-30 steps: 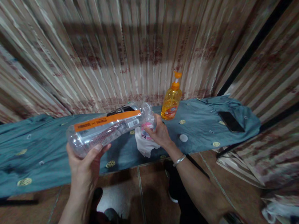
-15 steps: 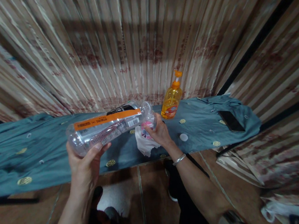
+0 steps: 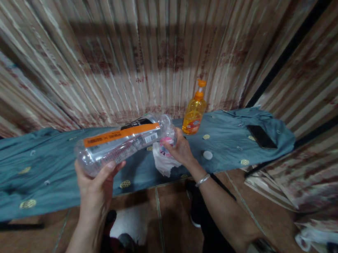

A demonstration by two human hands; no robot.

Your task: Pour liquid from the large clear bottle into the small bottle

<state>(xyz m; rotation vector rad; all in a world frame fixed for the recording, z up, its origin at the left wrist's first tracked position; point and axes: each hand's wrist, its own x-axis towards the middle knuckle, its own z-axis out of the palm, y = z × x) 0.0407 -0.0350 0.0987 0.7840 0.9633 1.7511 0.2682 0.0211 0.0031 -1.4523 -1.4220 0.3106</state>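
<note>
My left hand (image 3: 97,181) is wrapped round the base of a large clear plastic bottle (image 3: 121,143) with an orange and silver label. The bottle lies tipped nearly level, its neck pointing right. At its mouth, my right hand (image 3: 179,148) grips a smaller clear bottle (image 3: 168,140) with a pink label, held upright or nearly so. The two mouths are close together; whether they touch I cannot tell. Beneath the small bottle is a crumpled white tissue or cloth (image 3: 165,164). A round white cap (image 3: 207,155) lies to the right of my right hand.
An orange pump bottle (image 3: 194,115) of yellow liquid stands behind my right hand. A black phone (image 3: 261,136) lies at the right end of the narrow table with a teal cloth (image 3: 53,170). A striped curtain (image 3: 147,54) hangs close behind, and dark poles flank the table.
</note>
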